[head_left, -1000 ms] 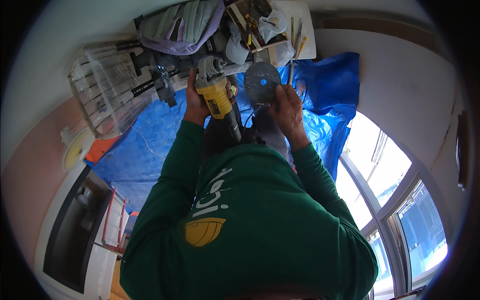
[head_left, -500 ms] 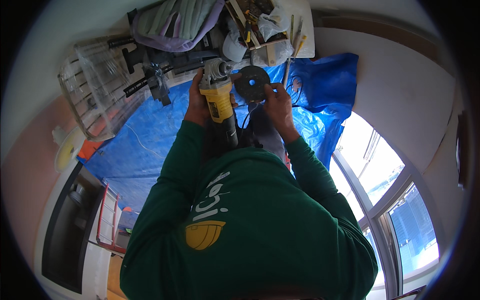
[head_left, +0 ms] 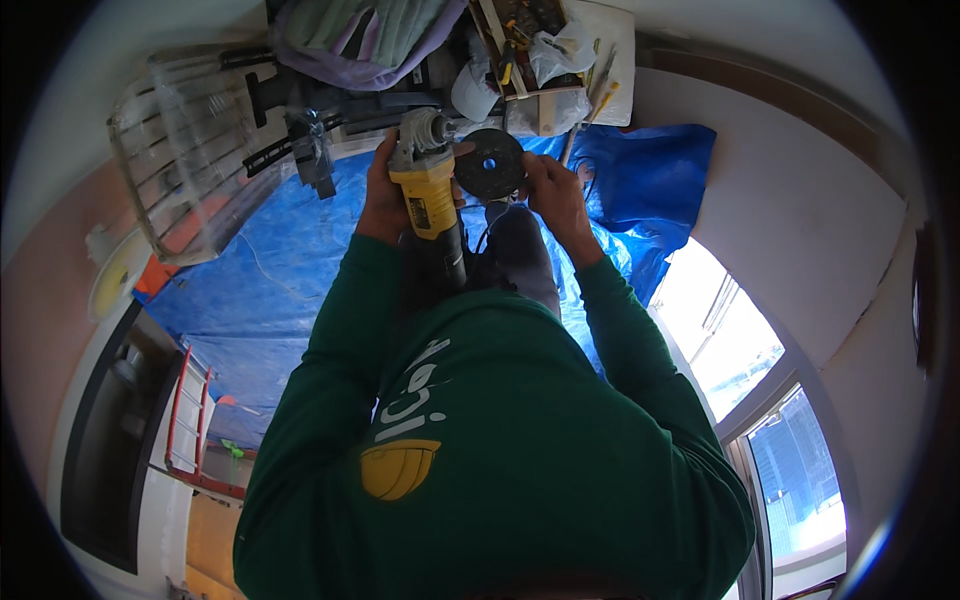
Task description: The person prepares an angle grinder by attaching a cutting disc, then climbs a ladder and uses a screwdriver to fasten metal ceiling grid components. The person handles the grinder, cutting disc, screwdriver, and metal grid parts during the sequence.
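Observation:
My left hand (head_left: 383, 200) is wrapped round a yellow and grey angle grinder (head_left: 428, 200), which I hold upright with its metal gear head at the top and its dark handle end toward my body. Just right of the head is a black grinding disc (head_left: 489, 165) with a round hole in its middle. My right hand (head_left: 556, 197) pinches the disc by its right edge. A fingertip of the left hand reaches the disc's left edge. The spindle end points toward the disc, and whether they touch I cannot tell.
Blue plastic sheeting (head_left: 290, 235) covers the floor. Beyond my hands lie a wooden tool box (head_left: 520, 75), a white cap (head_left: 473, 95) and a padded bag (head_left: 365, 45). A plastic-wrapped rack (head_left: 175, 160) leans at left; a red ladder (head_left: 184, 420) stands lower left. Windows (head_left: 720, 325) are at right.
The disc has moved slightly left, closer to the grinder's head, with my right hand following. The whole view has shifted a little.

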Demonstrator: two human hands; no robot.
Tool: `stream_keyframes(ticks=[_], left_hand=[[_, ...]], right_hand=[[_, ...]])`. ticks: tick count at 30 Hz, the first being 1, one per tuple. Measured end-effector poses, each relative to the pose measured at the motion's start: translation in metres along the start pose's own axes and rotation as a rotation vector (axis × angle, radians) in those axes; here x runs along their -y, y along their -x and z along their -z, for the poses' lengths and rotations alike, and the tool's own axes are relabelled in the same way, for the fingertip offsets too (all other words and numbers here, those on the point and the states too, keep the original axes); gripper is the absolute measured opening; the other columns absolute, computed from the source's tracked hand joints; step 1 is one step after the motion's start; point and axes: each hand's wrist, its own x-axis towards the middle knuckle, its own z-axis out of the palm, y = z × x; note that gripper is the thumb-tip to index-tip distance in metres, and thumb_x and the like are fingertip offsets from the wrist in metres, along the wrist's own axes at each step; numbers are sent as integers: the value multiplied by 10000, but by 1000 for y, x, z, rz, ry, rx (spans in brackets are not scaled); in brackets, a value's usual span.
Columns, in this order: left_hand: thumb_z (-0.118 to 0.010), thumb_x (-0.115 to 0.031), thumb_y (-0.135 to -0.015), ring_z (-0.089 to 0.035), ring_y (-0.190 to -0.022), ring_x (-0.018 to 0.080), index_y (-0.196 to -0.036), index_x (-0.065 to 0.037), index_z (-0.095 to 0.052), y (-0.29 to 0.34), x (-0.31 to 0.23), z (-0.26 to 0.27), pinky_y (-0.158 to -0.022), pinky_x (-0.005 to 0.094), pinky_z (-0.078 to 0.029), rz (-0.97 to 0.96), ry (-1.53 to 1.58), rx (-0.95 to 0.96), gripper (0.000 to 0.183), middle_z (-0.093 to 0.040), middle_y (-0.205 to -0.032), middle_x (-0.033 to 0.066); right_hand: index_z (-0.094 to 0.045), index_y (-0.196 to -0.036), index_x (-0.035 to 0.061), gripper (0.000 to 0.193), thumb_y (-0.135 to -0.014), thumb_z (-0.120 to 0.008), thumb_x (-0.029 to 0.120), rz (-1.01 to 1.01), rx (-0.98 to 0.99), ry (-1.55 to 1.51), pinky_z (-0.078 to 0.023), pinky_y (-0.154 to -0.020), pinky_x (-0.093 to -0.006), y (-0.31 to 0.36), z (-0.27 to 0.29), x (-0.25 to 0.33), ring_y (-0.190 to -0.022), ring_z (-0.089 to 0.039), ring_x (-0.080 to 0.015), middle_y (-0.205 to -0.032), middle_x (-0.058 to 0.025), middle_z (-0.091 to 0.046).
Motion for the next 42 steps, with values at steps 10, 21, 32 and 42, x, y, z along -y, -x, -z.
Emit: stream_keyframes(ticks=[10, 21, 32, 42], left_hand=[[-319, -882, -1008, -756, -889, 410, -1583, 3, -519, 39, 35, 47, -749, 580, -638, -19, 101, -95, 1075, -523, -1621, 345], [-346, -820, -1033, -784, -907, 415, -1568, -3, -560, 43, 65, 72, -796, 582, -626, -186, 315, -97, 1001, -607, -1531, 353], [-331, -814, -1041, -772, -889, 404, -1559, -54, -577, 20, 72, 61, -763, 553, -646, -77, 260, -102, 952, -561, -1601, 336], [-351, -791, -1051, -788, -878, 390, -1589, -68, -551, 6, 73, 58, -735, 537, -645, -107, 228, -94, 924, -587, -1572, 342]], right_hand=[[-684, -1397, 140, 355, -1071, -596, 251, 346, -182, 993, -631, -840, -576, -262, 9, -52, -922, -797, -480, -972, -270, -800], [-646, -1314, 77, 315, -1121, -538, 301, 241, -95, 1336, -629, -890, -567, -323, -7, -42, -1033, -805, -444, -1069, -219, -823], [-844, -1187, 97, 495, -993, -770, 547, 86, -57, 1244, -611, -974, -538, -354, 13, -23, -1160, -770, -437, -1194, -222, -811], [-831, -1050, 9, 477, -1014, -704, 467, 178, -129, 1067, -604, -915, -532, -311, 41, -18, -1022, -780, -458, -1034, -262, -810]])
